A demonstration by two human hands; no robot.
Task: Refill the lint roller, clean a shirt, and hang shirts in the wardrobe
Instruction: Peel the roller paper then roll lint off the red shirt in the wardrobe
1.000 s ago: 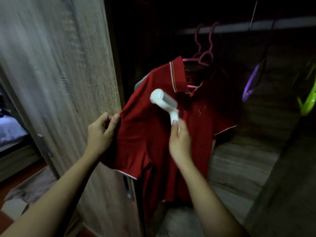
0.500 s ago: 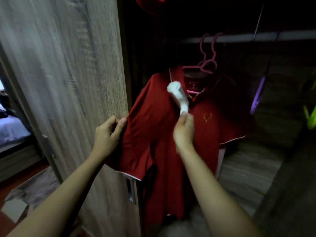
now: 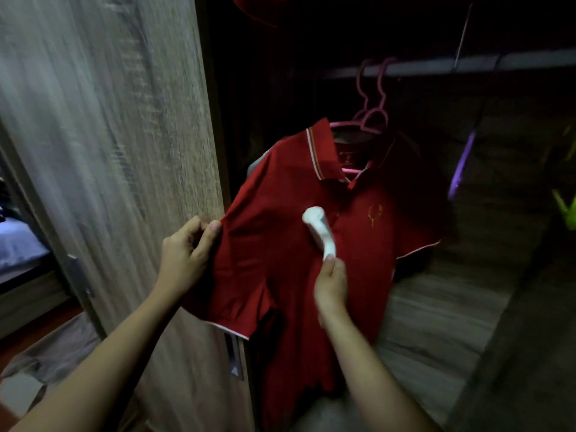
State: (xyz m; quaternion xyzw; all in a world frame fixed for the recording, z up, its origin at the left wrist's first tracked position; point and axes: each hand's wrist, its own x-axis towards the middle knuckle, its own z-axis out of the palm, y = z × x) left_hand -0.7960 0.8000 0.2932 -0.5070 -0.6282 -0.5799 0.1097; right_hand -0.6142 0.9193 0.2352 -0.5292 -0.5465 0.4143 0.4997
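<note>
One head-worn camera, facing forward and down into the wardrobe (image 3: 436,307), close to the red polo shirt (image 3: 280,244); wardrobe door (image 3: 109,151) left of the shirt.

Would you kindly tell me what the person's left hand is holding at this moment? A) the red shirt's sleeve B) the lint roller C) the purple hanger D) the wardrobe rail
A: the left hand pinches the sleeve fabric of the red shirt at its edge, while the right hand holds the lint roller against the shirt's front.
</note>
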